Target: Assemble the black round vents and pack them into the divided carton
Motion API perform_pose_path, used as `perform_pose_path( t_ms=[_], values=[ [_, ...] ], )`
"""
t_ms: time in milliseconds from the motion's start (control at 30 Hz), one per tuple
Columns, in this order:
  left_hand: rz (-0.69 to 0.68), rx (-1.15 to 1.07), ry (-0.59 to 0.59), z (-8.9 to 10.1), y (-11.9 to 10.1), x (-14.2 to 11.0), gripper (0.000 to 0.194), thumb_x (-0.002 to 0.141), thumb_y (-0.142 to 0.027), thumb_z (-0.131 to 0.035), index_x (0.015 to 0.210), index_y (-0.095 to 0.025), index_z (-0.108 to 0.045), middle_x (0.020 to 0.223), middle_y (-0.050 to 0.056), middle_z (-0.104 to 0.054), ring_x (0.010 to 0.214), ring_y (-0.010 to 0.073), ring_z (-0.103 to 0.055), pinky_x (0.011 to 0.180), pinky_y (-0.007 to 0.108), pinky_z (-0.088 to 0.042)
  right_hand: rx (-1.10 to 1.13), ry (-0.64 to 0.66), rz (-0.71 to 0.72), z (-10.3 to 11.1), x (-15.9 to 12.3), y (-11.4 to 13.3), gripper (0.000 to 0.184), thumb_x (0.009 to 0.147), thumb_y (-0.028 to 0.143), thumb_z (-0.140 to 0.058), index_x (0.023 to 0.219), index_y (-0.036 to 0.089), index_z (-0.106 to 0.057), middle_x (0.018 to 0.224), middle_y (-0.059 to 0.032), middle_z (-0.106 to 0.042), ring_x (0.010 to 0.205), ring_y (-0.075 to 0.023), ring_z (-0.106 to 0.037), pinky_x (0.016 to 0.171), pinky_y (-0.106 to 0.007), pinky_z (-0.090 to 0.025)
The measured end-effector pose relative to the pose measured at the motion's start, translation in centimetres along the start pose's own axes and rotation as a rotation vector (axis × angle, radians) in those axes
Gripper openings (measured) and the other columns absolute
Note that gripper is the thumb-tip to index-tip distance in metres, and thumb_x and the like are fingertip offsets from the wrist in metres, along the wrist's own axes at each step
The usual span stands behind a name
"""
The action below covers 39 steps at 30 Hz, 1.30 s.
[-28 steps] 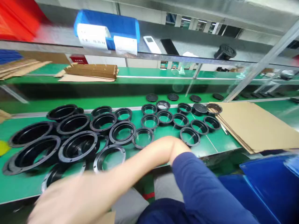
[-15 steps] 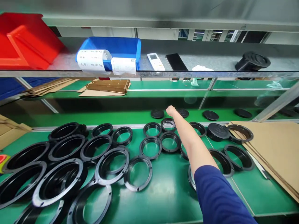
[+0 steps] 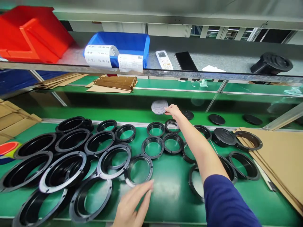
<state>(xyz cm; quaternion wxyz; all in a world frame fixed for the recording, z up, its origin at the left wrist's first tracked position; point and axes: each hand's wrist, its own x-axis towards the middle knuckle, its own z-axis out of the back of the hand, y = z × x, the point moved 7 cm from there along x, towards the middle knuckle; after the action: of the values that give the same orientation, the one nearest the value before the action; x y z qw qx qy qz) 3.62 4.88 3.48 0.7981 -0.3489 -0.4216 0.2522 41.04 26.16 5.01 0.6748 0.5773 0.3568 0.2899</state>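
Observation:
My right hand (image 3: 173, 111) is at the far side of the green table, its fingers closed on the edge of a round lid (image 3: 159, 107). The lid is lifted and tilted, its face shining pale grey. My left hand (image 3: 134, 203) is low in the middle, a little blurred, with thumb and fingers apart and nothing in them. Just beyond its fingertips stands a black flanged ring (image 3: 151, 171). Several smaller black rings, among them one (image 3: 163, 147), lie on the table below my right forearm.
Large black rings (image 3: 82, 164) crowd the left side. More black lids (image 3: 216, 119) lie along the green ledge. Cardboard sheets (image 3: 281, 154) and a knife (image 3: 266, 178) are on the right. Above, a shelf holds a red bin (image 3: 35, 37), a blue bin (image 3: 125, 41) and a phone (image 3: 186, 61).
My right hand has picked a lid up off the back ledge and tilted it. My left hand has come into view from the bottom. The view has shifted slightly.

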Motion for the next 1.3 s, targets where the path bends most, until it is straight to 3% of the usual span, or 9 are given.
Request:
perform_pose_path(
  t_ms=[100,233,433,500,600,733,1000,1167,1300],
  values=[
    [0.187,-0.304,0.039,-2.6,1.3,1.4,0.026,0.098,-0.027,-0.067,0.123,-0.032,-0.07,0.1,0.002,-0.076,0.092,0.0167,-0.073,0.09,0.024,-0.056,0.093,0.094,0.082,1.3,-7.9,0.9,0.042,0.081,0.025,-0.089,0.071,0.018,-0.048,0.07,0.0029,-0.058,0.072,-0.0123,-0.066,0.074,-0.025,-0.06],
    [0.521,-1.048,-0.071,-5.1,1.8,3.1,0.051,0.092,-0.055,-0.073,0.133,-0.028,-0.061,0.132,0.009,-0.066,0.125,0.0267,-0.061,0.105,0.04,-0.053,0.229,0.261,0.144,1.9,-20.2,-1.2,0.057,0.061,0.049,-0.097,0.07,0.02,-0.05,0.069,0.0021,-0.062,0.069,-0.0151,-0.065,0.071,-0.029,-0.059],
    [0.759,-1.593,-0.043,-5.7,0.2,2.4,0.066,0.1,-0.068,-0.047,0.131,-0.013,-0.063,0.136,0.016,-0.063,0.135,0.0349,-0.053,0.115,0.054,-0.044,0.23,0.336,0.051,0.0,-33.0,-8.5,0.053,0.074,0.057,-0.087,0.073,0.022,-0.047,0.073,0.0005,-0.063,0.073,-0.0187,-0.066,0.076,-0.036,-0.059],
    [0.808,-1.627,-0.027,-5.6,0.0,1.2,0.066,0.102,-0.066,-0.042,0.135,-0.012,-0.061,0.137,0.017,-0.063,0.135,0.0352,-0.053,0.115,0.055,-0.043,0.12,0.243,0.141,0.2,-34.6,-9.4,0.046,0.081,0.059,-0.08,0.086,0.023,-0.051,0.085,-0.0025,-0.066,0.081,-0.0219,-0.067,0.076,-0.039,-0.06],
    [0.882,-1.617,0.019,-5.7,-0.3,-0.6,0.063,0.105,-0.062,-0.038,0.136,-0.012,-0.061,0.137,0.015,-0.064,0.132,0.0338,-0.056,0.114,0.056,-0.044,-0.219,-0.006,0.527,1.5,-36.1,-7.7,0.047,0.09,0.054,-0.073,0.123,0.025,-0.057,0.121,-0.0107,-0.063,0.111,-0.028,-0.061,0.093,-0.048,-0.057],
    [0.955,-1.554,0.046,-5.7,-0.3,-2.2,0.057,0.109,-0.054,-0.034,0.128,-0.01,-0.066,0.124,0.014,-0.071,0.12,0.0275,-0.065,0.11,0.047,-0.051,-0.525,0.008,0.882,1.0,-37.6,-6.1,0.037,0.101,0.047,-0.059,0.133,0.03,-0.065,0.138,-0.0111,-0.054,0.129,-0.0309,-0.047,0.111,-0.054,-0.044],
    [1.058,-1.427,0.119,-7.3,-0.5,-3.4,0.06,0.107,-0.058,-0.034,0.137,-0.012,-0.061,0.12,0.015,-0.072,0.115,0.0314,-0.068,0.106,0.05,-0.053,-0.626,-0.002,0.941,2.7,-38.1,-7.4,0.049,0.107,0.056,-0.037,0.123,0.028,-0.073,0.139,-0.0107,-0.054,0.133,-0.032,-0.042,0.116,-0.055,-0.037],
    [1.087,-1.381,0.204,-9.3,-1.3,-3.5,0.064,0.106,-0.061,-0.033,0.148,-0.016,-0.05,0.124,0.019,-0.069,0.11,0.0343,-0.07,0.105,0.057,-0.051,-0.558,0.061,0.838,4.0,-37.5,-8.5,0.064,0.107,0.063,-0.027,0.103,0.024,-0.078,0.14,-0.01,-0.056,0.138,-0.0306,-0.039,0.12,-0.052,-0.034],
    [1.118,-1.372,0.261,-10.6,-1.7,-3.3,0.069,0.106,-0.063,-0.028,0.155,-0.016,-0.041,0.128,0.021,-0.067,0.112,0.0361,-0.069,0.102,0.058,-0.052,-0.39,0.074,0.727,6.0,-37.6,-8.2,0.062,0.108,0.061,-0.026,0.113,0.026,-0.076,0.139,-0.0094,-0.056,0.134,-0.0269,-0.045,0.117,-0.049,-0.039]
  ],
)
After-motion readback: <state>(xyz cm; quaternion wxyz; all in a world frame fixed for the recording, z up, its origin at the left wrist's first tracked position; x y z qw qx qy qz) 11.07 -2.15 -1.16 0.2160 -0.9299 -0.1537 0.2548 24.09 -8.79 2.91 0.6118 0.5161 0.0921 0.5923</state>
